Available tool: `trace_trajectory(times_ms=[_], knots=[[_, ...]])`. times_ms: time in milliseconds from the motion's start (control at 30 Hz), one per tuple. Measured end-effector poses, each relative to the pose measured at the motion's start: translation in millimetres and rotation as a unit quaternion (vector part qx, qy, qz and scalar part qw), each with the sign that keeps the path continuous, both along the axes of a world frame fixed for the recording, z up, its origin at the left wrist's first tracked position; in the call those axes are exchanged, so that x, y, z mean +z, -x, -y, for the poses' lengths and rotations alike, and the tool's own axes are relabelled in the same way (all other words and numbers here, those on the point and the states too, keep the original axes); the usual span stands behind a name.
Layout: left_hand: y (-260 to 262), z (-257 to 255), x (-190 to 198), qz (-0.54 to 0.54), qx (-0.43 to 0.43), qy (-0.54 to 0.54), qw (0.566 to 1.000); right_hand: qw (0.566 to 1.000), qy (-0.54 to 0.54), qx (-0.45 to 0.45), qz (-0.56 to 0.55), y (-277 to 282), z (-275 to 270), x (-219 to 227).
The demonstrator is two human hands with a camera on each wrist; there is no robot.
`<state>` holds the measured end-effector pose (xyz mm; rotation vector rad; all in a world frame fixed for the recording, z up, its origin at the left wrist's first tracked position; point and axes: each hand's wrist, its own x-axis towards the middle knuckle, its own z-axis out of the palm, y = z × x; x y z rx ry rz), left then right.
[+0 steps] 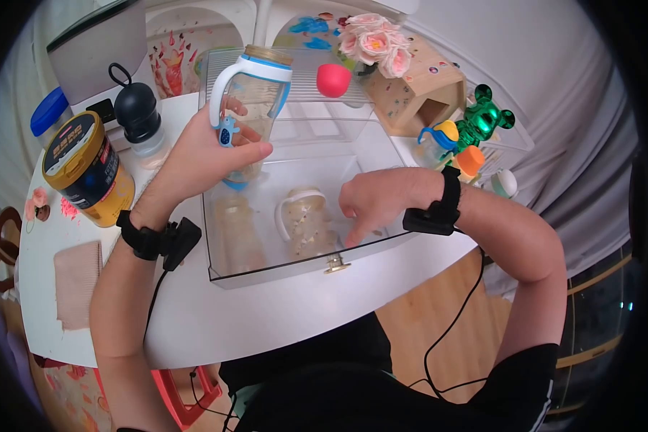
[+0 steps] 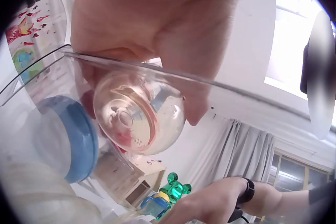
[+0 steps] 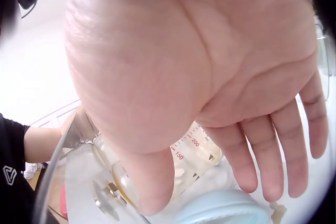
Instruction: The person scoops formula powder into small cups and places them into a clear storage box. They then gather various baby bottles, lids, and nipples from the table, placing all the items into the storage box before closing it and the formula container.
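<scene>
My left hand grips a clear baby bottle with a white handle, a blue collar and a blue animal print. This bottle stands upright over the left part of a clear lidded box, and its round base faces the left wrist view. My right hand reaches down over the box's front right with fingers extended and nothing in its grasp. Close beside it in the box is a smaller bottle with a white handle. A measuring scale shows on a bottle behind my right thumb. Another pale bottle sits at the box's left.
At the left stand a yellow and black tub, a dark-lidded bottle and a folded beige cloth. A red cup, pink flowers, a wooden house and a green bear figure are behind and right.
</scene>
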<state>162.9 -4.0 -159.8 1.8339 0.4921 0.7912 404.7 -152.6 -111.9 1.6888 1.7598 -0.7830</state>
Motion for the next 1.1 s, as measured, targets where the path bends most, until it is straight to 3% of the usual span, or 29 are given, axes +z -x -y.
trace_trajectory(times_ms=[233,400,600,767,867,1100], knots=[[-4.2,-7.2,-5.5,0.089,0.076,-0.014,0.993,0.999,0.025,0.033,-0.009,-1.1,-3.6,-15.4],[-4.3,-3.5,-5.1,0.083,0.052,0.019,0.995,0.998,0.029,0.063,0.013,-10.3,-5.9,-11.6],[-4.0,-5.6,-8.3,0.064,0.038,0.021,0.997,0.98,-0.18,0.072,-0.049,-42.8,-4.1,12.3],[-4.9,-4.7,-8.6,0.054,0.034,0.017,0.998,0.957,-0.274,0.001,-0.097,-40.5,-7.6,28.4],[-4.2,-5.2,-9.2,0.06,0.03,0.017,0.998,0.969,-0.235,-0.03,-0.069,-36.3,-12.2,15.4],[0.1,-16.4,-9.4,0.081,0.03,0.079,0.993,0.979,-0.194,0.059,-0.024,-28.5,-30.5,-24.4]])
